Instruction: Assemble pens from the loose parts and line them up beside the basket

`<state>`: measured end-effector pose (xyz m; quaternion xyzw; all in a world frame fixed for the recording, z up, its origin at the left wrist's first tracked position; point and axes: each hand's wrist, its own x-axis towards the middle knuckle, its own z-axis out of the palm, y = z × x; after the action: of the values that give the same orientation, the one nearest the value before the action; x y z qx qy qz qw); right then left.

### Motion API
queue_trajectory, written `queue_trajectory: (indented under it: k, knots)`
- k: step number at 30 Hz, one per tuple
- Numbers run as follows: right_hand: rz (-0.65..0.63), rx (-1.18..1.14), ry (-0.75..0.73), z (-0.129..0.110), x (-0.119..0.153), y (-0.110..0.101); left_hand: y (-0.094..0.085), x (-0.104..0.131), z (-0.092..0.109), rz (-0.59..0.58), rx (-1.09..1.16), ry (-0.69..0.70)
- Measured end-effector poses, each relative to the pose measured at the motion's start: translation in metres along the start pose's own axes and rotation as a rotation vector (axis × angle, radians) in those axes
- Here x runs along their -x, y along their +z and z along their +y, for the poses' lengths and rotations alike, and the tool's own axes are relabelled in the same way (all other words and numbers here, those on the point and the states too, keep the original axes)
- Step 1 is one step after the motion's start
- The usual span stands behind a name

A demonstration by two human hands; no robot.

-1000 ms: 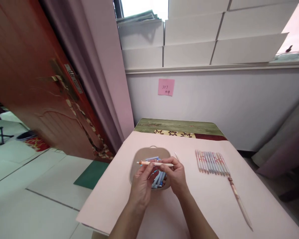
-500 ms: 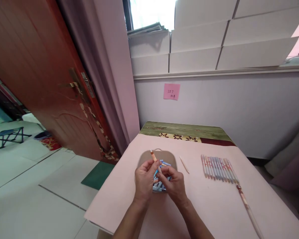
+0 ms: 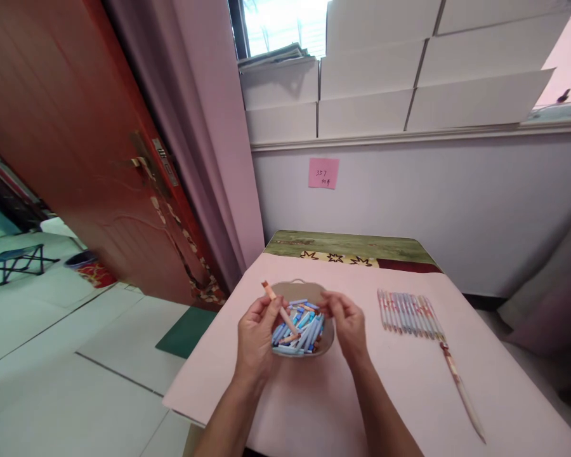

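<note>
My left hand [image 3: 257, 333] is closed around a pale pen [image 3: 285, 315] with an orange-brown end, which slants over the left side of a beige bin [image 3: 332, 330]. Inside the bin lie several short blue, light-blue and orange sticks [image 3: 309, 333], perhaps pen parts. At the bin's right rim is my right hand [image 3: 349, 324], its fingers curled in and the thumb against them. Whatever is between those fingertips, if anything, is too small or hidden to make out.
Right of my hands, a row of slim pens [image 3: 409, 314] lies side by side on the pink-covered table [image 3: 323, 406]. A longer pale pen [image 3: 464, 393] with a brown-patterned end is below them. A pink note [image 3: 323, 173] sticks to the wall behind.
My hands have moved apart, the left keeping the pen and the right shifting to the bin's right rim. The loose pen beside the bin no longer shows; my right hand covers that spot.
</note>
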<state>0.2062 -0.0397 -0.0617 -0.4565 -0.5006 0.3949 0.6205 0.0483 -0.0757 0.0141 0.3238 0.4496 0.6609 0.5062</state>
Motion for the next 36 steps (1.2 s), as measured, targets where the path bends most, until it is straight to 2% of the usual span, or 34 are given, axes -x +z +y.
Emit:
queue_trajectory:
  k: [1, 2, 3, 4, 7, 13, 16, 20, 26, 31, 36]
  knots:
    - [0.171, 0.153, 0.014, 0.006, -0.007, -0.012, -0.001, 0.003, 0.004, -0.002, 0.007, 0.008]
    - [0.289, 0.366, 0.059, 0.013, -0.013, -0.025, -0.001, 0.007, 0.007, -0.009, 0.005, 0.010]
    - [0.334, 0.611, 0.137, 0.020, -0.019, -0.036, -0.001, 0.012, 0.011, -0.015, 0.002, 0.009]
    - [0.301, 0.817, 0.227, 0.028, -0.023, -0.046, 0.001, 0.016, 0.014, -0.024, -0.001, 0.006]
    - [0.240, 0.917, 0.303, 0.049, -0.028, -0.059, 0.010, 0.031, 0.024, -0.052, 0.013, 0.011]
    - [0.203, 0.919, 0.363, 0.069, -0.027, -0.052, 0.021, 0.048, 0.045, -0.073, 0.047, 0.050]
    - [0.218, 0.875, 0.385, 0.075, -0.030, -0.052, 0.019, 0.048, 0.050, -0.052, 0.046, 0.049]
    - [0.252, 0.717, 0.414, 0.080, -0.036, -0.058, 0.010, 0.038, 0.046, -0.051, 0.064, 0.011]
    - [0.204, 0.227, 0.394, 0.079, -0.044, -0.060, -0.009, 0.015, 0.029, -0.073, 0.044, -0.105]
    - [0.170, -0.100, 0.407, 0.076, -0.040, -0.050, -0.028, 0.003, 0.016, -0.082, -0.013, -0.190]
    - [0.202, -0.263, 0.440, 0.066, -0.026, -0.031, -0.042, -0.009, 0.008, -0.085, -0.082, -0.307]
